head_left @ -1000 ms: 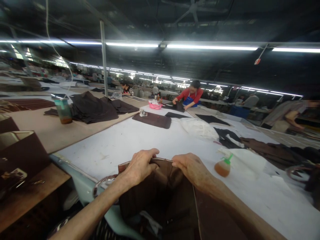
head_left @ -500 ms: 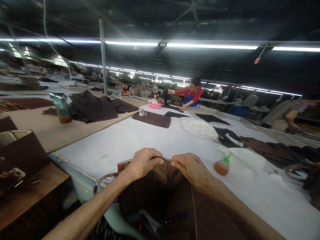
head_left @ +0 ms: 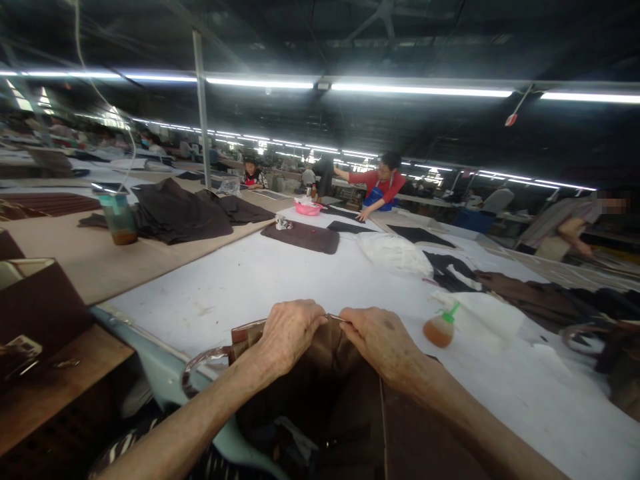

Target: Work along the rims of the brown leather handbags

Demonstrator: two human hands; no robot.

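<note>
Brown bag (head_left: 350, 383) gapes open, rim (head_left: 337, 318) pinched by both hands (head_left: 293, 333) (head_left: 383, 339).

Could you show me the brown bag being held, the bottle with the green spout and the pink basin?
Brown bag (head_left: 347, 393), head view: on its dark inside, below the rim.
Green-spouted bottle (head_left: 439, 331), head view: on its amber body.
Pink basin (head_left: 308, 210), head view: on its front wall.
</note>
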